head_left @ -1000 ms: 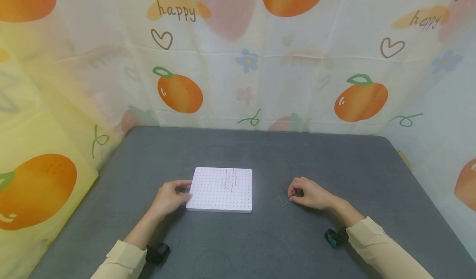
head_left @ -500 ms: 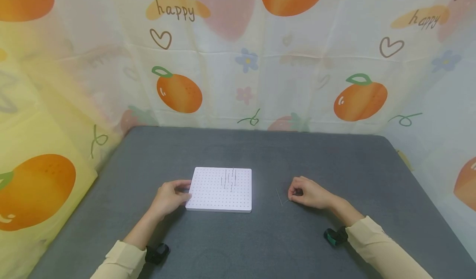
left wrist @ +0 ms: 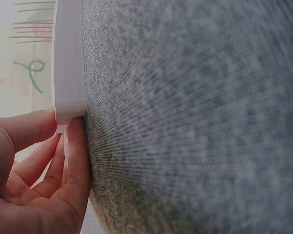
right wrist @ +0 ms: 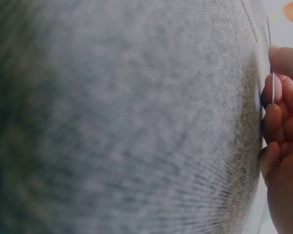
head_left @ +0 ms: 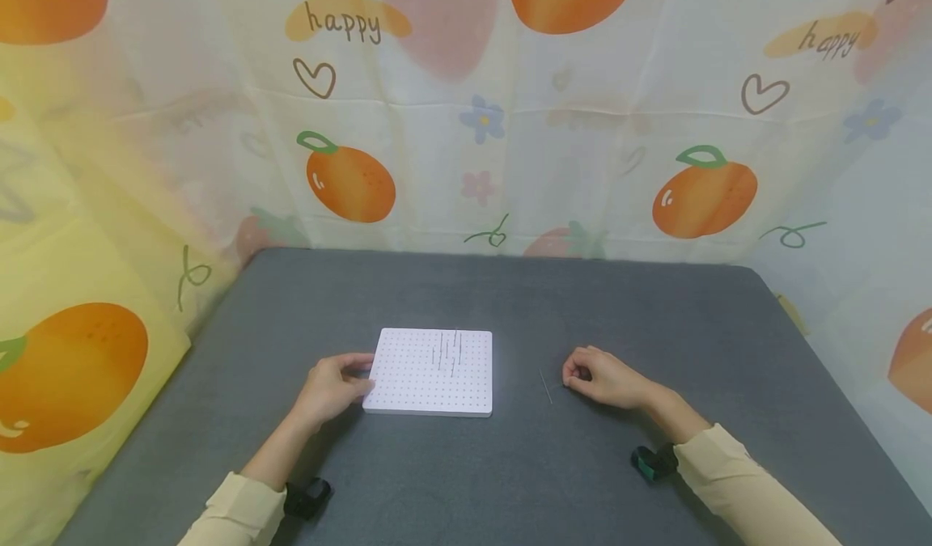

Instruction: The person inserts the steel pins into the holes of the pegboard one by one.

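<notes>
My left hand [head_left: 328,386] grips the left edge of a white board [head_left: 422,392] dotted with rows of small holes. In the left wrist view the thumb and fingers pinch the corner of the board [left wrist: 69,58], which lies on the table. Several thin metal needles [head_left: 440,356] stand upright in its far right part. My right hand [head_left: 604,378] is low over the table, right of the board, fingers curled. The right wrist view shows a thin metal needle [right wrist: 273,87] pinched by the thumb and fingers. Another needle [head_left: 545,386] lies on the table between board and right hand.
A grey cloth [head_left: 524,473] covers the table. Behind it hangs a curtain [head_left: 429,166] printed with oranges and hearts. Black wrist cameras sit under both sleeves, the left camera [head_left: 309,497] and the right camera [head_left: 653,463].
The needle under my right fingers lay with its tip by the other needle; now it has been drawn right, apart from it. The left hand and board have stayed put.
</notes>
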`<state>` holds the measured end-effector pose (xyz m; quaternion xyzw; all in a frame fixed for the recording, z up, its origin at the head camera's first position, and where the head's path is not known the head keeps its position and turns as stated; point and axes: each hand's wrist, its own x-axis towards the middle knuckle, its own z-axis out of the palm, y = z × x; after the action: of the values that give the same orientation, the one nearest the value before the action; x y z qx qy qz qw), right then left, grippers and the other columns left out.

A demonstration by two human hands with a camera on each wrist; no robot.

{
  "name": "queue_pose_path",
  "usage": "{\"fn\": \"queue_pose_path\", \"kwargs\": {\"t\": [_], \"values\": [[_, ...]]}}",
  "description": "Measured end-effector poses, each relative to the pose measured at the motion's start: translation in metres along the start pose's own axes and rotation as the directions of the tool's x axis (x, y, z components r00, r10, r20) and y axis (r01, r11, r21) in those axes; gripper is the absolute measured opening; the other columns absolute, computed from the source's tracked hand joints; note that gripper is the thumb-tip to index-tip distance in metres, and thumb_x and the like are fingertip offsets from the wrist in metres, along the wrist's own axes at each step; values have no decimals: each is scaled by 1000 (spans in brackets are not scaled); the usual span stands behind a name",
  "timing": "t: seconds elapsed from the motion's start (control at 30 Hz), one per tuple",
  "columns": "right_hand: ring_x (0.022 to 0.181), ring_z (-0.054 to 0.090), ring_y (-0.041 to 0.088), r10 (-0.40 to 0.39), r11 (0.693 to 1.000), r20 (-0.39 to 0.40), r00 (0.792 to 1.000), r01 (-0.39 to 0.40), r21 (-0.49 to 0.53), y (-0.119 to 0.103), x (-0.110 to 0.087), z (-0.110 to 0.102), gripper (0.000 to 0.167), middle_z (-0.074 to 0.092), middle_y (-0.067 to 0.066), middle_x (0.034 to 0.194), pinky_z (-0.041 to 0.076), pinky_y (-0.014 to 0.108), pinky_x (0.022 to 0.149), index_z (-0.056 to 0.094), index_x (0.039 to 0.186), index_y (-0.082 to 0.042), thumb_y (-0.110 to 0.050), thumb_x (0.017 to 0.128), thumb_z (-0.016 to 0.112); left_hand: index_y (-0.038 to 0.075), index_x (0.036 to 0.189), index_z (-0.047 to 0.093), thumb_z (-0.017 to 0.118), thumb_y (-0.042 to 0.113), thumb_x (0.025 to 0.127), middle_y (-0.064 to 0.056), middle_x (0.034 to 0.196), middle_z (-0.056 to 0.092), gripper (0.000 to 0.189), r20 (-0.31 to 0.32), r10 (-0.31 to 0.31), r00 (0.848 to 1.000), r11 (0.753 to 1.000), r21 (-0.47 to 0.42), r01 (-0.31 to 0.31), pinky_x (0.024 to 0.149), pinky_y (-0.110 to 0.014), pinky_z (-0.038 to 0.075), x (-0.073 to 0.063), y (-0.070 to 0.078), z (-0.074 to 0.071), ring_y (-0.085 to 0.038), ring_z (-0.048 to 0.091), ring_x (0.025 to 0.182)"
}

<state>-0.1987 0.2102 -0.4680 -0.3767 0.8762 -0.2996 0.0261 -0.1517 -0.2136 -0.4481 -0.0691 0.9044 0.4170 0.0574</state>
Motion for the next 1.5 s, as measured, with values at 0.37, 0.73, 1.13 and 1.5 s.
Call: {"fn": "queue_pose_path", "kwargs": {"t": [0.37,0.73,1.13,1.5], "values": [[72,46,3,178,983,65,982,-180,33,-4,4,-2,6,55,-5,84,42,23,64,57,90,-12,-15,93,52,3,123,56,67,8,81,-17,115,61,44,9,-4,1000,1000,-9,4,65,-32,52,-1,-2,-1,-16,64,80],[74,47,5,213,973,-8,977,-211,90,-15,9,-3,10,58,-3,85,42,24,67,57,94,-9,-16,95,50,2,122,56,66,7,80,-18,115,61,44,2,1,1000,1000,-10,-1,64,-31,52,-1,-1,-1,-16,64,81],[93,58,13,163,981,-79,983,-153,123,-29,21,-3,15,63,3,101,47,34,80,60,105,-10,-12,94,50,2,122,56,66,7,81,-17,114,61,43,10,9,1000,1000,-9,-9,63,-30,51,-1,0,-1,-16,64,80],[83,56,9,224,967,-123,967,-205,150,-44,39,5,8,62,-5,91,46,29,73,61,95,-16,-13,91,56,2,122,56,66,7,81,-18,114,61,43,15,16,1000,1000,-17,-16,64,-31,53,-1,0,-1,-17,64,80]]}}
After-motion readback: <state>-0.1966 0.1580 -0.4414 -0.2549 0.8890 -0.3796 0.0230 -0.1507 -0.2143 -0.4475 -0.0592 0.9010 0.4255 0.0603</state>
